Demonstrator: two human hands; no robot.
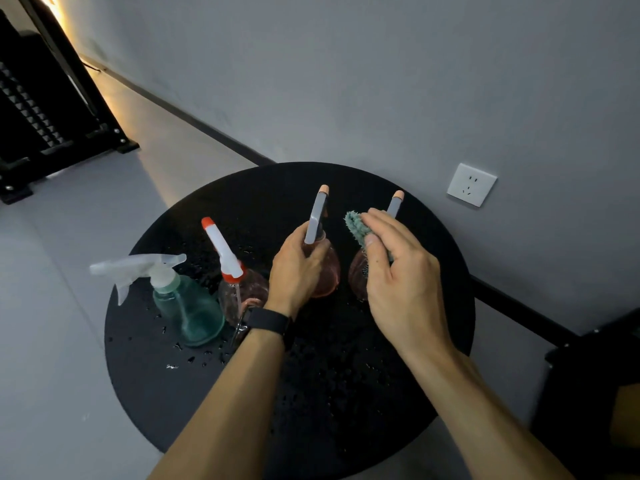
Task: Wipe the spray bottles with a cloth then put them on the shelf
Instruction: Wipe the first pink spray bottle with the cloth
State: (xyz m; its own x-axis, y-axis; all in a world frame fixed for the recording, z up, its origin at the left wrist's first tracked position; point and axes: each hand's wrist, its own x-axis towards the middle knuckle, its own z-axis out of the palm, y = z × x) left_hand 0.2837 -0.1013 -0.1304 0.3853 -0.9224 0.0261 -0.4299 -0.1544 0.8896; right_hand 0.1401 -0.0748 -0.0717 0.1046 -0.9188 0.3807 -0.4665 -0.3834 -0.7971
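Observation:
Several spray bottles stand on a round black table (346,410). At the left is a green bottle (194,306) with a clear trigger head. Beside it stands a pink bottle with a white and orange head (225,252). My left hand (296,271) grips the neck of a pink bottle with a grey head (327,268). My right hand (398,271) pinches a teal cloth (356,226) in front of another pink, grey-headed bottle (358,277), which it partly hides.
Water drops speckle the table top. A grey wall with a white socket (471,184) runs behind the table. A black rack (52,109) stands on the floor at the far left. A dark object (595,375) sits at the right edge.

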